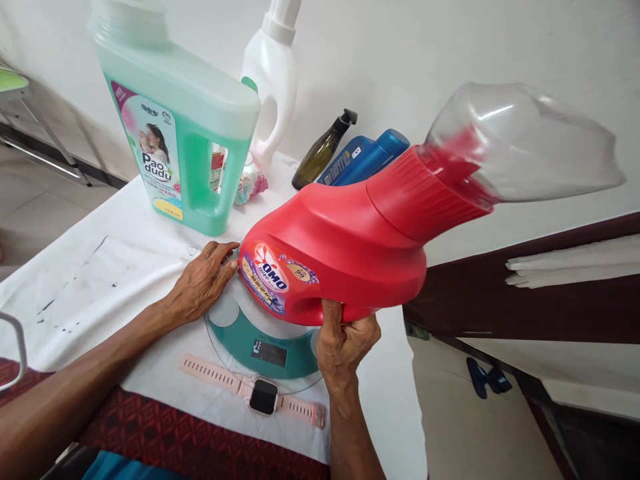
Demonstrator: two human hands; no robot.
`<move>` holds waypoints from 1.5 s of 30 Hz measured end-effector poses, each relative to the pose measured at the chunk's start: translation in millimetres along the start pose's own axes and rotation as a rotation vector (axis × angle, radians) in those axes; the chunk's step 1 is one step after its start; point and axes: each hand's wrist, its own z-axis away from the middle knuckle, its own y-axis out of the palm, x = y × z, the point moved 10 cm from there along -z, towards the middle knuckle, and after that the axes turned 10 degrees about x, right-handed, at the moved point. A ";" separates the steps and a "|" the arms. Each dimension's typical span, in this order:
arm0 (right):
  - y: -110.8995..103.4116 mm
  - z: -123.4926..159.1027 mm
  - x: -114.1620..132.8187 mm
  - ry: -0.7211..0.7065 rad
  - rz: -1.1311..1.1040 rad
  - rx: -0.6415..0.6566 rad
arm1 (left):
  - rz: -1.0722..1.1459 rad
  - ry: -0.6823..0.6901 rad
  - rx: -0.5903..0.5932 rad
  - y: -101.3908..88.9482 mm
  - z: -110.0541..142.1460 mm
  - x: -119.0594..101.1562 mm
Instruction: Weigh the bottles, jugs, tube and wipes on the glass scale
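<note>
Right grip (345, 341) grasped the red OMO detergent bottle (340, 230) by its handle, tilted above the glass scale (237, 343); clear plastic bottle (530, 150) at its right end. Left grip (203, 280) released, beside the base. Judged best: firm hold, slow tilt, base steadied.

The right hand (345, 341) grips a tilted red OMO bottle (335, 240) by its handle over a glass scale (233, 340) (a pink-strapped smartwatch (263, 396) lies nearer); the left hand (203, 283) is at the bottle's base.
</note>
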 end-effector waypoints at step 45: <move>-2.4 2.3 -4.1 -0.008 0.060 -0.056 | -0.055 0.025 0.066 5.3 0.3 -8.2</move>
